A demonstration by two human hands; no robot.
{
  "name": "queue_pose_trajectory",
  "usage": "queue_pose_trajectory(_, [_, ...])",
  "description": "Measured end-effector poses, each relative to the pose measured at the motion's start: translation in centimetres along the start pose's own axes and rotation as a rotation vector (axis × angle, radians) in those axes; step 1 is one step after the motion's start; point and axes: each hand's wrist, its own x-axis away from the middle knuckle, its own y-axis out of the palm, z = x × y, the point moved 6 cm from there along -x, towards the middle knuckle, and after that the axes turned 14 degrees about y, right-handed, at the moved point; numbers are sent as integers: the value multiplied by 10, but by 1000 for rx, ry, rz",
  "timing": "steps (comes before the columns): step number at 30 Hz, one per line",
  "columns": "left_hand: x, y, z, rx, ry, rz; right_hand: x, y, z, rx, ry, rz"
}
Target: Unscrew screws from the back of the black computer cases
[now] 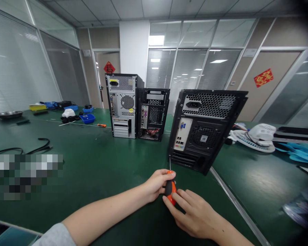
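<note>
An orange and black screwdriver [170, 188] is held between both hands, its shaft pointing away from me. Its tip meets the lower left corner of the back of a black computer case [207, 133]. My left hand [160, 182] wraps round the front part of the handle, near the shaft. At the handle's rear end, the fingers of my right hand [192, 212] pinch the orange part. The case stands on the green table [113, 171], its back panel facing me, with a power socket, ports and a honeycomb grille showing.
Two more computer cases, one silver-backed [123, 109] and one black [155, 114], stand behind to the left. An orange screwdriver [102, 125] and a blue tray [87, 118] lie further left. Fan parts [261, 136] are at the right; a metal strip [236, 201] crosses the table.
</note>
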Motion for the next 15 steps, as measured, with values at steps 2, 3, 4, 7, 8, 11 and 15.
queue_pose_trajectory(2, [0,0,0,0,5,0,1,1,1,1,-8,-8])
queue_pose_trajectory(3, [0,-1,0,-3,5,3,1,1,1,2,-13,-10])
queue_pose_trajectory(4, [0,-1,0,-7,4,6,1,1,1,4,-17,-8])
queue_pose_trajectory(7, [-1,-2,1,-20,4,11,0,0,1,11,-39,4])
queue_pose_trajectory(8, [-1,-2,1,-20,5,10,0,-1,1,11,-50,4])
queue_pose_trajectory(11, [-1,-2,2,-17,9,7,0,0,1,5,-82,-5])
queue_pose_trajectory(15, [0,0,3,-5,9,16,0,2,2,-16,-82,-14])
